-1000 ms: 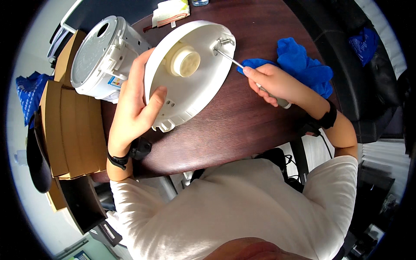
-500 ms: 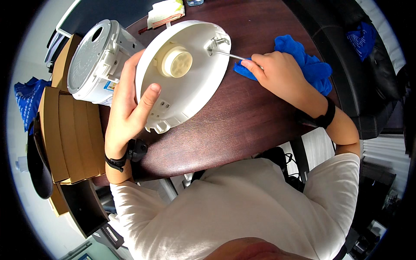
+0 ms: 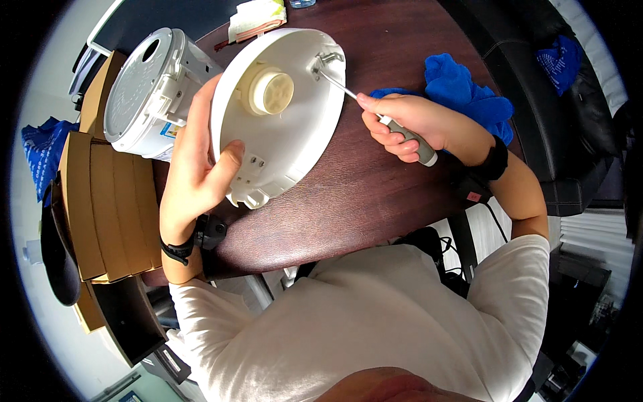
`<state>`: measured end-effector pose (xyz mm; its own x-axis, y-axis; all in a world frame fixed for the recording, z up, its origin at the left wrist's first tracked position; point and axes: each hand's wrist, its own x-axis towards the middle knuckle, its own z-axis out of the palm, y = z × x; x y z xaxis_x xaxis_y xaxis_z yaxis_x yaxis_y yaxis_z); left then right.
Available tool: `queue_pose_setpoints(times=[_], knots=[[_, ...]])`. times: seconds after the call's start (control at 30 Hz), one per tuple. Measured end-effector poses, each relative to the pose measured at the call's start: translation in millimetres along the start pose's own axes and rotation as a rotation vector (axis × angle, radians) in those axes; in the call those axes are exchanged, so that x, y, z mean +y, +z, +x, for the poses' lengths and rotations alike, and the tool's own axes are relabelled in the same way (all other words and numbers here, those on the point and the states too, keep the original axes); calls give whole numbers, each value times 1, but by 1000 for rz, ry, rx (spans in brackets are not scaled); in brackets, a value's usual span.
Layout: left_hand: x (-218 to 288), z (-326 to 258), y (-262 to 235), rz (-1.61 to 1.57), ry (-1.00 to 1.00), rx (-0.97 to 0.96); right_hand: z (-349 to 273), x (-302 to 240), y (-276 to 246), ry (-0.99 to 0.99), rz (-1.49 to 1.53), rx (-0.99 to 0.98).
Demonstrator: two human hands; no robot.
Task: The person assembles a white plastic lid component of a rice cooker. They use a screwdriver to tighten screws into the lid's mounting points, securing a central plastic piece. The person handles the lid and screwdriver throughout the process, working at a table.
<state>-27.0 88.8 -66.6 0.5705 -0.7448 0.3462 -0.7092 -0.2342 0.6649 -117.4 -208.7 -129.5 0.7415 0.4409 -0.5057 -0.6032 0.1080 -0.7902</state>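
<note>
Tilted up on the table is a white oval plastic cover [image 3: 305,130], its hollow inside turned toward me. A cream round cup-like part [image 3: 276,94] sits in it, and a small metal bracket [image 3: 321,65] is fixed near its upper right edge. My left hand [image 3: 191,171] grips the cover's left side, thumb over the inner rim and fingers behind, partly hidden. In my right hand [image 3: 432,120] is a screwdriver [image 3: 415,142] with a grey handle. Its shaft slants up to the bracket; whether the tip sits in a screw is too small to tell.
A white rice-cooker-like appliance [image 3: 151,94] stands behind the cover on the left, beside stacked cardboard boxes [image 3: 110,208]. A blue cloth [image 3: 462,90] lies beyond my right hand. Folded cloths [image 3: 256,19] are at the far edge, and a black sofa [image 3: 529,87] is to the right.
My right hand has turned and moved lower, and the screwdriver's handle now shows with its shaft at a steeper slant. The cover has shifted slightly left.
</note>
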Motion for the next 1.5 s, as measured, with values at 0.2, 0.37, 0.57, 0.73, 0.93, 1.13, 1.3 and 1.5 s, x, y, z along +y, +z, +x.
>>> queue_pose_setpoints(times=[0.2,0.37,0.57,0.73,0.93,1.13,1.3,1.5], knots=[[0,1,-4,49,51,-33,-7,-2,3,64,218,-135],[4,2,-2,22,15,-24,-6,4,6,83,396,-227],[6,2,4,15,-9,34,-17,-2,10,12,-118,154],[3,2,3,-9,-14,33,-22,2,11,-242,-805,635],[4,2,4,-5,-6,40,-5,10,-1,-430,-1016,695],[3,2,3,-25,-11,32,-4,7,2,-445,-1063,715],[3,2,3,-10,-11,35,-4,9,3,-434,-1037,713],[5,1,4,28,4,50,-4,12,1,-443,-1000,708]])
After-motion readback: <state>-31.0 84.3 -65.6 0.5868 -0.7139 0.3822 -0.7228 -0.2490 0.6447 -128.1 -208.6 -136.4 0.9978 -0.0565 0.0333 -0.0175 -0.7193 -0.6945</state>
